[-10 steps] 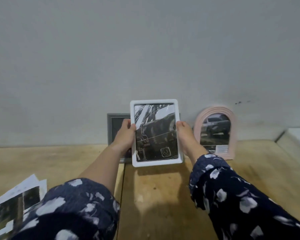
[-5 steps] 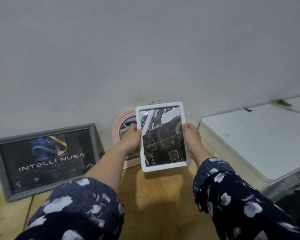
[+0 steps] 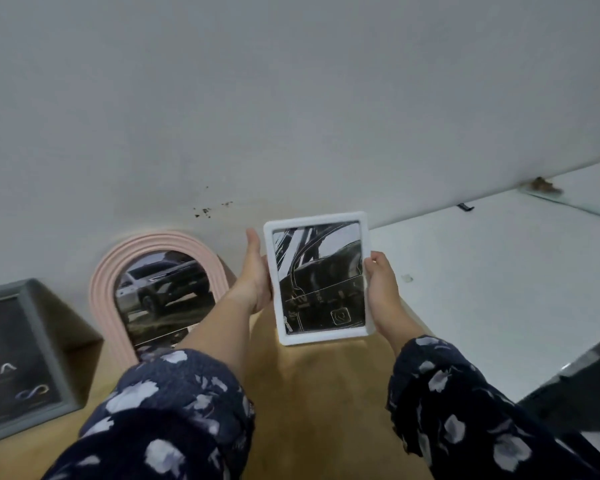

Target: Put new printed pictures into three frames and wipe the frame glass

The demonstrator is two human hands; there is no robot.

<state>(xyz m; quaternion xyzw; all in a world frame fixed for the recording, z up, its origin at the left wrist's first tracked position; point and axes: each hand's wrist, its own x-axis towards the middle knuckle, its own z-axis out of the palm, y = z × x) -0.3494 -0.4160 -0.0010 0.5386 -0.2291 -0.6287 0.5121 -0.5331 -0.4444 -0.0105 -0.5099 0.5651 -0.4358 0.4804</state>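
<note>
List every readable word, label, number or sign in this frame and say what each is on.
"SA": white letters on the picture in the grey frame, cut off by the image edge.
White frame print: a small square emblem, no readable text.
Pink arched frame print: nothing legible.

The grey frame, far left of the fingers, was cut off by the picture's edge. Both hands' fingers lay hidden behind the white frame; a sleeve covered the pink arched frame's base.
</note>
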